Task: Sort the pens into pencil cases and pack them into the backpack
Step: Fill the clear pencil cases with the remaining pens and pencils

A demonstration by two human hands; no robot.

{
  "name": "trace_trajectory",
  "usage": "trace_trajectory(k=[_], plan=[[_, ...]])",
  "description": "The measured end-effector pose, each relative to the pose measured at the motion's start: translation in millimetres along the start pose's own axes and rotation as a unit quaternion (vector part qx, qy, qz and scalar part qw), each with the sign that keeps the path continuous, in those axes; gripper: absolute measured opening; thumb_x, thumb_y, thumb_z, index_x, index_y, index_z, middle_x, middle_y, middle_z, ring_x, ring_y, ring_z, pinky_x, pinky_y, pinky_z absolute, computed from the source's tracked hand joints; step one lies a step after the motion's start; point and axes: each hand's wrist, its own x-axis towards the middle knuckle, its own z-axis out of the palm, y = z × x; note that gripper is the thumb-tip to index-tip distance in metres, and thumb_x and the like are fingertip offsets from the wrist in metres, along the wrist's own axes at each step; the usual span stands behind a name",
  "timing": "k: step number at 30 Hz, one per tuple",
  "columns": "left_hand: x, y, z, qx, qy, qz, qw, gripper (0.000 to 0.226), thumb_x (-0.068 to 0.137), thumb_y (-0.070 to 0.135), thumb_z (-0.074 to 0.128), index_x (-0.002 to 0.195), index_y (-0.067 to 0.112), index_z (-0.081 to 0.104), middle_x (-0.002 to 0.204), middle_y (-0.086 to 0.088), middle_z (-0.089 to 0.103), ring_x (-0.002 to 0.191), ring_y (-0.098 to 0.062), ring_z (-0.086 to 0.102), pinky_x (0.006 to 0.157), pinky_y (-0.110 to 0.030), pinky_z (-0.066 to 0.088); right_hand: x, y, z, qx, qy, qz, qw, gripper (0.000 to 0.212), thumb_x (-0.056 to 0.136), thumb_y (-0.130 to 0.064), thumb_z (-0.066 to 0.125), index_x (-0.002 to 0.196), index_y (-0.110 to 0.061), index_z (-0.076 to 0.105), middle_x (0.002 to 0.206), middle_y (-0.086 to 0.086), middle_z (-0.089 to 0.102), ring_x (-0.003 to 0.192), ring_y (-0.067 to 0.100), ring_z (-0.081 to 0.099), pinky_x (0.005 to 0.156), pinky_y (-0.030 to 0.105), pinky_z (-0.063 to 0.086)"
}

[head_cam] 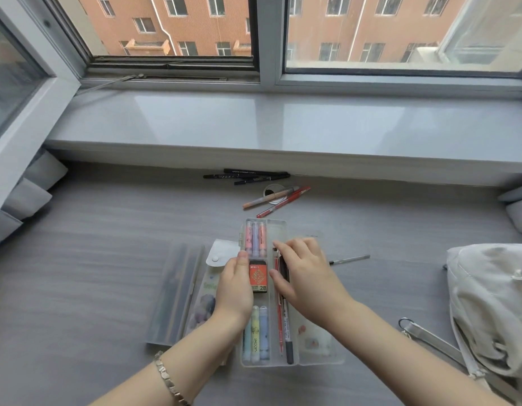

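Observation:
A clear plastic pencil case (278,225) lies open on the grey surface, holding pastel highlighters (255,241), an orange eraser (258,277) and several pens (284,329). My left hand (234,285) grips the case's left edge, thumb by the eraser. My right hand (305,273) lies flat on the pens in the case's right channel, fingers spread. Left of it lie a soft translucent pouch (217,254) and a frosted pen box (174,291). Loose black markers (248,174), a peach pen (268,198), a red pen (283,203) and a thin refill (349,259) lie beyond. The beige backpack (491,303) sits at right.
A wide window sill (268,121) runs across the back under the windows. Grey cushions (28,197) sit at the left edge and another at the far right (517,212). A backpack strap with a metal ring (420,332) lies near the case's right side.

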Motion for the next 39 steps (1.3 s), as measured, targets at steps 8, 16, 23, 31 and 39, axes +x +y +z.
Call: trace_trajectory(k=[8, 16, 23, 31, 39], plan=[[4.1, -3.8, -3.8, 0.001, 0.005, 0.001, 1.000, 0.035, 0.100, 0.034, 0.025, 0.100, 0.018, 0.056, 0.087, 0.006, 0.061, 0.080, -0.002, 0.055, 0.064, -0.013, 0.042, 5.5, 8.8, -4.5, 0.123, -0.031, 0.015, 0.992, 0.049, 0.085, -0.039, 0.043, 0.120, -0.007, 0.056, 0.118, 0.009, 0.049, 0.112, 0.019, 0.041, 0.100, 0.025, 0.033], [16.7, -5.0, -35.7, 0.007, 0.055, -0.015, 0.998, 0.036, 0.100, 0.034, 0.025, 0.094, 0.015, 0.056, 0.082, 0.001, 0.060, 0.075, -0.010, 0.055, 0.063, -0.020, 0.040, -6.8, 102.2, 8.3, 0.009, -0.272, 0.175, 0.946, 0.032, 0.078, -0.007, 0.052, 0.109, -0.015, 0.057, 0.109, 0.006, 0.053, 0.111, 0.024, 0.049, 0.089, 0.031, 0.044], [20.7, -13.2, -49.6, 0.029, 0.048, -0.032, 0.998, 0.039, 0.100, 0.037, 0.024, 0.078, 0.024, 0.054, 0.082, 0.000, 0.061, 0.079, -0.014, 0.057, 0.067, -0.023, 0.041, -17.5, 95.8, 13.1, 0.019, -0.192, 0.195, 0.962, 0.038, 0.083, -0.007, 0.047, 0.121, -0.014, 0.048, 0.100, 0.003, 0.056, 0.097, 0.021, 0.051, 0.077, 0.027, 0.040], [2.3, -13.7, -37.2, 0.014, 0.030, -0.033, 0.999, 0.039, 0.100, 0.035, 0.024, 0.107, 0.014, 0.056, 0.091, 0.005, 0.062, 0.085, -0.004, 0.055, 0.079, -0.020, 0.042, 10.3, -17.2, -27.4, 0.420, -0.029, 0.161, 0.893, 0.056, 0.075, 0.006, 0.057, 0.117, -0.029, 0.045, 0.070, -0.004, 0.043, 0.063, 0.012, 0.047, 0.067, 0.037, 0.052], [-1.9, -12.8, -27.1, -0.023, 0.020, -0.020, 0.999, 0.043, 0.100, 0.035, 0.026, 0.112, 0.011, 0.060, 0.098, -0.006, 0.067, 0.095, -0.020, 0.062, 0.083, -0.032, 0.049, -9.6, -39.2, -1.3, 0.204, -0.034, 0.006, 0.978, 0.036, 0.084, -0.017, 0.061, 0.120, -0.012, 0.057, 0.087, -0.011, 0.045, 0.078, 0.001, 0.046, 0.073, 0.013, 0.044]])
